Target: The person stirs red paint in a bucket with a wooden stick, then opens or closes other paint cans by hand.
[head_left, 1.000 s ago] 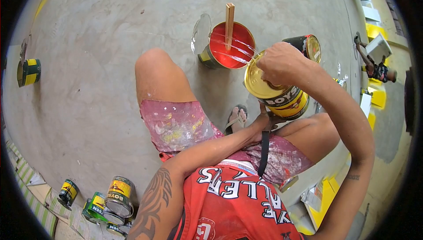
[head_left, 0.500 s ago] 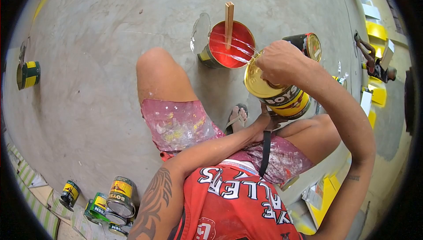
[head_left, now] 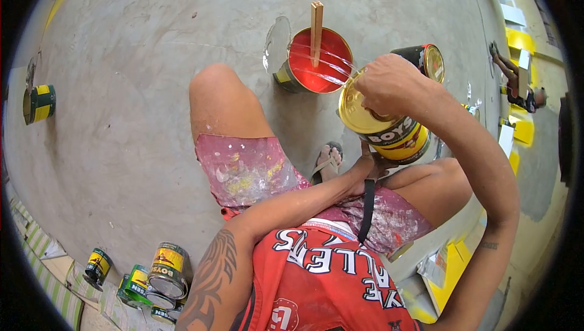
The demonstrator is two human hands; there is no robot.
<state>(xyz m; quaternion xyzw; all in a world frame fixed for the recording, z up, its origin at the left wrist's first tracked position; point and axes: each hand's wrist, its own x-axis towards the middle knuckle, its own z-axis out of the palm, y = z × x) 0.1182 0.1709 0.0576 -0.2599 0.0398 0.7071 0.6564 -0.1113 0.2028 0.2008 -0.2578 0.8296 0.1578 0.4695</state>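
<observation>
A yellow-and-dark-green BOYSEN paint can, its gold lid on, is held tilted between both my hands. My right hand is closed at the lid's upper edge, its fingers curled over the rim. Low on the can's side, my left hand grips it, with most of its fingers hidden. Thin streams of clear liquid run from the lid's edge into an open can on the floor. Red paint fills part of that can, and a wooden stick stands in it.
A dark can with a gold lid stands just beyond my right hand. Another can is far left, and several cans are grouped lower left. Yellow panels lie lower right. A person handles a panel at right.
My hands and the tilted can are almost still, and the liquid keeps streaming with slight shifts in shape. The person at right has moved the panel a little.
</observation>
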